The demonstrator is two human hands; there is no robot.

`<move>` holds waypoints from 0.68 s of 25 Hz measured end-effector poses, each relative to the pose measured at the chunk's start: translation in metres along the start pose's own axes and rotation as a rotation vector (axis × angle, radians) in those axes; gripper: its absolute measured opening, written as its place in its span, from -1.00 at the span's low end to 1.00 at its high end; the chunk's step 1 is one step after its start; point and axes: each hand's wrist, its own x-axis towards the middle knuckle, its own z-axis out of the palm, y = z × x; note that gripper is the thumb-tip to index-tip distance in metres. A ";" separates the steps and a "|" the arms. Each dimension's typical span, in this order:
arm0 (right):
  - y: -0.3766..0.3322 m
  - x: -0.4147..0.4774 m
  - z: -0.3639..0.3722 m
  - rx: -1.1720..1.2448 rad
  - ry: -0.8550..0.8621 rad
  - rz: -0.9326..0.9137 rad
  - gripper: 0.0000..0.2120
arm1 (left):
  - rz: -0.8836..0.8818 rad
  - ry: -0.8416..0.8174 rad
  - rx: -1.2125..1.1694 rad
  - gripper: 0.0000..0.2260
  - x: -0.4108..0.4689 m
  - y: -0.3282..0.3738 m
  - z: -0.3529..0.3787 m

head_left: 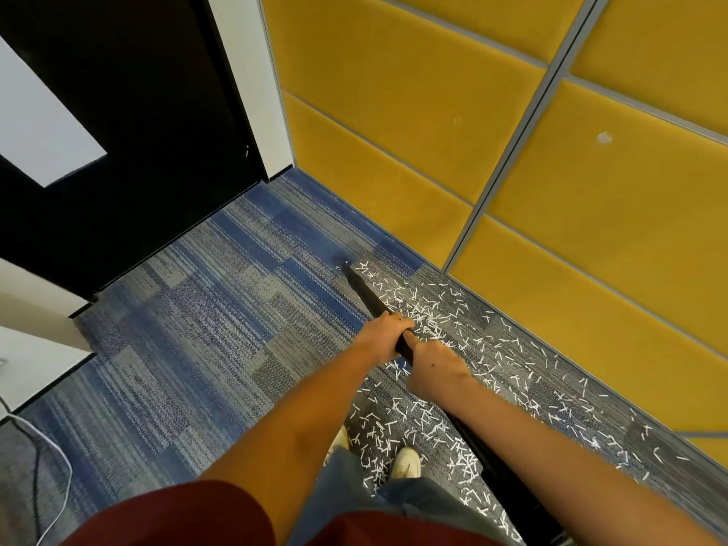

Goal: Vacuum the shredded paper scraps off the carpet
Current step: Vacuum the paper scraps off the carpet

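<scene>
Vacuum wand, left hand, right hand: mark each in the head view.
vacuum wand [369, 292], head view, bare shaft between nozzle tip and hands.
left hand [380, 336], head view, back of the hand.
right hand [433, 368], head view, back of the hand.

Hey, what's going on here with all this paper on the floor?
A person is vacuuming. Both hands grip a black vacuum wand, the left hand ahead of the right hand. The wand's tip is down at the carpet, at the far end of the shredded paper scraps. These lie in a band along the yellow wall, and most are not yet picked up.
</scene>
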 end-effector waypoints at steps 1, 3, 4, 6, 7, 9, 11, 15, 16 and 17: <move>0.004 -0.002 0.001 -0.001 0.000 0.001 -0.30 | 0.009 0.000 0.002 -0.79 0.000 0.004 0.002; 0.011 -0.007 0.003 0.002 -0.007 0.002 -0.33 | 0.017 -0.002 0.011 -0.79 -0.001 0.012 0.005; 0.015 -0.009 0.004 0.005 -0.010 0.000 -0.34 | 0.017 -0.002 0.015 -0.80 -0.002 0.016 0.007; 0.020 -0.014 0.006 0.000 -0.010 -0.012 -0.36 | 0.012 0.000 0.027 -0.79 -0.004 0.021 0.010; 0.021 -0.015 0.006 -0.001 -0.013 -0.018 -0.36 | 0.010 0.001 0.035 -0.79 -0.005 0.022 0.013; 0.023 -0.020 0.008 -0.002 -0.025 -0.032 -0.36 | -0.003 -0.001 0.039 -0.80 -0.007 0.024 0.017; 0.025 -0.022 0.010 -0.008 -0.025 -0.041 -0.34 | -0.028 -0.010 0.033 -0.82 -0.009 0.022 0.020; 0.027 -0.021 0.011 -0.025 -0.014 -0.050 -0.28 | -0.044 0.016 0.003 -0.82 -0.010 0.022 0.025; 0.029 -0.022 0.011 -0.020 -0.014 -0.050 -0.27 | -0.043 0.024 -0.006 -0.82 -0.010 0.023 0.026; 0.031 -0.022 0.011 -0.013 -0.014 -0.048 -0.27 | -0.036 0.029 -0.012 -0.82 -0.008 0.026 0.027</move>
